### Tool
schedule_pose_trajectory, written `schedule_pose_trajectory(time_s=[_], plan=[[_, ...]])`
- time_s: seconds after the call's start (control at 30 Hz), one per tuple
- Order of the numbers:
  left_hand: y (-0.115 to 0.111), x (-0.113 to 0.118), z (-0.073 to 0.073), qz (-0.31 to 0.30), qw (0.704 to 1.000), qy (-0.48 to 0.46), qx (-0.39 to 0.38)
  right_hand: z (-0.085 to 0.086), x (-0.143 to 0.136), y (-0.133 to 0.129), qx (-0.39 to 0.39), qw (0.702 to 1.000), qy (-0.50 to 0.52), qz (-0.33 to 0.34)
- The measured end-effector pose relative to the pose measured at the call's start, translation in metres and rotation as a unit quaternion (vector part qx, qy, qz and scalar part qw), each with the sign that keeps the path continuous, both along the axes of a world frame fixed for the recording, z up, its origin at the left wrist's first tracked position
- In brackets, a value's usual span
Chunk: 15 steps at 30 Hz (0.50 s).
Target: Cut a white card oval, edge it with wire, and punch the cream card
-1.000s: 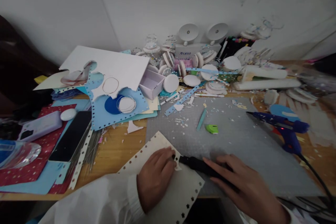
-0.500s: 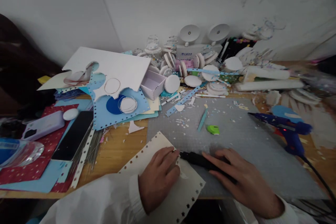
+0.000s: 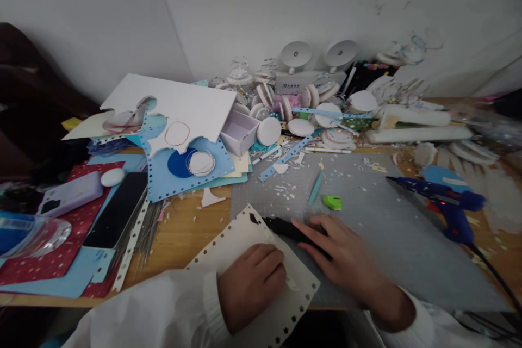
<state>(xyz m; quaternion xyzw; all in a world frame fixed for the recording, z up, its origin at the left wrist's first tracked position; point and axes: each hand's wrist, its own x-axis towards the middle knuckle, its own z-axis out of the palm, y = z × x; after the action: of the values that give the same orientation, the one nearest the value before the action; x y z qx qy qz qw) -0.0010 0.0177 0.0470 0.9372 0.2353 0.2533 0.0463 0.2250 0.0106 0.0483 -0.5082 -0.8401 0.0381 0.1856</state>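
A cream paper sheet (image 3: pixel 234 244) with small flower-shaped holes along two edges lies at a slant near the table's front. My left hand (image 3: pixel 253 283), fingers curled together, presses on the sheet and keeps hold of it. In my right hand (image 3: pixel 346 255) is a long black tool (image 3: pixel 281 227) that looks like a hole punch. Its head meets the sheet's upper right edge close to the top corner, where a dark patch shows. My fingers lie along its handles, and the palm side is hidden. A grey cutting mat (image 3: pixel 391 239) is under the tool.
A blue glue gun (image 3: pixel 440 193) with a lit red light and trailing cord lies right. A green gadget (image 3: pixel 332 202) and teal stick (image 3: pixel 315 187) are on the mat. Phones (image 3: pixel 116 209), a bottle (image 3: pixel 32 234) and papers crowd the left; white discs (image 3: pixel 269 131) pile up behind.
My right hand and the black tool have moved left and slightly up along the sheet's edge towards its top corner. My left hand has slid down and curled more.
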Motion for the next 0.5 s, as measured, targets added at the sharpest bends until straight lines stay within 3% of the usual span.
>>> schedule_pose_trajectory(time_s=[0.33, 0.5], plan=[[0.001, 0.002, 0.005, -0.005, 1.000, 0.001, 0.001, 0.005, -0.025, 0.019, -0.005, 1.000, -0.012, -0.018], [0.000, 0.000, -0.001, 0.000, 1.000, -0.011, -0.007, 0.004, -0.020, 0.017, 0.047, 0.997, 0.033, -0.055]])
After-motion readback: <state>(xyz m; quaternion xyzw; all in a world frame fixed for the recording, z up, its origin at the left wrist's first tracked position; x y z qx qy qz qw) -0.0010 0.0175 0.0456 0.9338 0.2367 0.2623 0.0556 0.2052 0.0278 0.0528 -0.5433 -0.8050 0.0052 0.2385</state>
